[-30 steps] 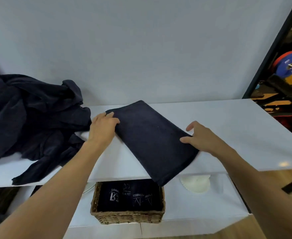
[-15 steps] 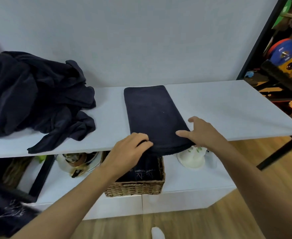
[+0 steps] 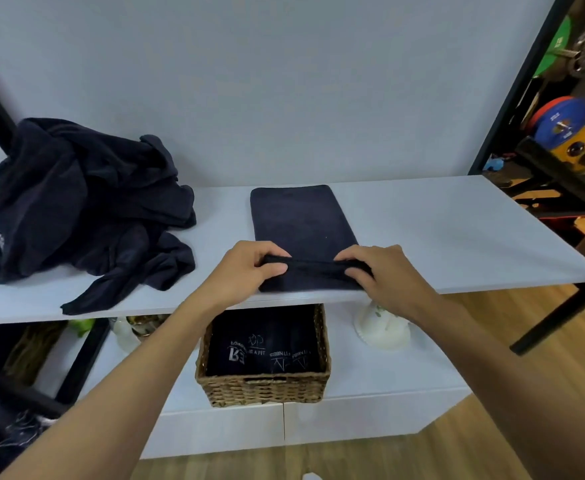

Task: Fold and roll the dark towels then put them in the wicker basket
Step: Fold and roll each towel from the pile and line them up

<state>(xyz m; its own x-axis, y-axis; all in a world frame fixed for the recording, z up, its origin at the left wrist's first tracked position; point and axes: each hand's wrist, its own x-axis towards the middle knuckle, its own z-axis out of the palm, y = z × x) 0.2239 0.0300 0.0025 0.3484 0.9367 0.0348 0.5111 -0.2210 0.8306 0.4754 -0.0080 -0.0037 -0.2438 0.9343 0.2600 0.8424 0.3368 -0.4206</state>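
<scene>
A dark folded towel [image 3: 298,220] lies lengthwise on the white upper shelf [image 3: 440,230], its near end curled into a small roll at the shelf's front edge. My left hand [image 3: 249,268] pinches the left end of that roll and my right hand [image 3: 384,271] pinches the right end. A heap of unfolded dark towels [image 3: 83,209] sits on the shelf's left side. Below, on the lower white shelf, the wicker basket [image 3: 267,386] holds several rolled dark towels with white logos.
A white ceramic piece [image 3: 383,330] stands on the lower shelf right of the basket, and glassware [image 3: 138,327] to its left. A black frame post [image 3: 512,84] and coloured weight plates [image 3: 561,123] are at the right. Wooden floor lies below.
The towel now lies straight on the shelf instead of slanted. Both hands moved to its near end and have lifted and curled that edge into a roll. The camera tilted lower.
</scene>
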